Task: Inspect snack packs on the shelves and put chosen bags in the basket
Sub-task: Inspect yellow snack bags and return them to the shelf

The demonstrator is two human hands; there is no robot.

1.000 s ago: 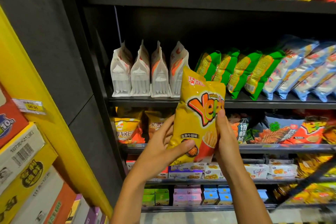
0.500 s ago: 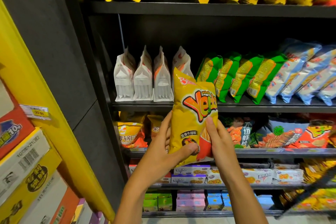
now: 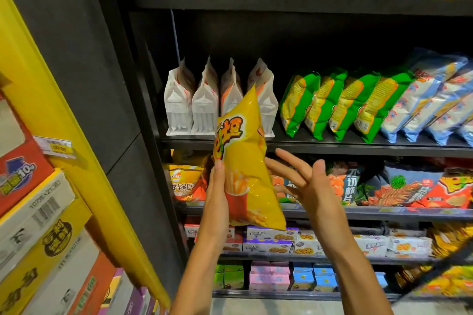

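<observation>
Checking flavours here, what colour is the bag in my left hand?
Yellow, with orange lettering and a red fries cup, on the bag in the head view.

left hand (image 3: 217, 202) grips yellow bag (image 3: 245, 169) | right hand (image 3: 311, 186) spread beside

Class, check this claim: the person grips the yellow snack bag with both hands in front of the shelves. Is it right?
Not quite. In the head view only the left hand grips the yellow snack bag; the right hand is open beside it, fingers spread. It is in front of the shelves.

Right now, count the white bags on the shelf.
4, upright in a row at the shelf's left end: first, second, third, fourth partly behind the held yellow bag. More may sit behind.
</observation>
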